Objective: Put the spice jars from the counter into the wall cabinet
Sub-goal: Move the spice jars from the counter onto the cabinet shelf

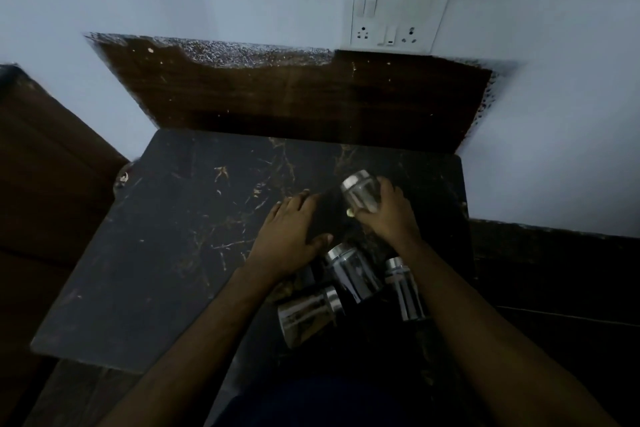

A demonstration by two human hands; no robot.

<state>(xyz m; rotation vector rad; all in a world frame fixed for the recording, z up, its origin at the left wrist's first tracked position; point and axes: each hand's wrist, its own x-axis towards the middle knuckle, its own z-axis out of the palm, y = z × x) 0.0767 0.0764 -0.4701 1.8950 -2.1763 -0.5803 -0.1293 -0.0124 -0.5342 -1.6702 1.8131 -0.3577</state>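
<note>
My right hand (388, 215) grips a clear spice jar (360, 192) with a silver lid, tilted just above the dark marble counter (166, 253). My left hand (291, 236) curls around a black jar-like object (329, 215) right beside it; the dim light hides its details. Three more clear jars with silver lids lie on their sides near the counter's front right: one (353, 274) between my wrists, one (405, 288) against my right forearm, and one (308, 314) below my left wrist. No wall cabinet is in view.
A brown wooden backsplash (294, 100) rises behind the counter, with a white switch and socket plate (394, 17) on the wall above it. A brown wooden panel (41, 184) stands to the left. The counter's front-left edge (86, 357) drops off.
</note>
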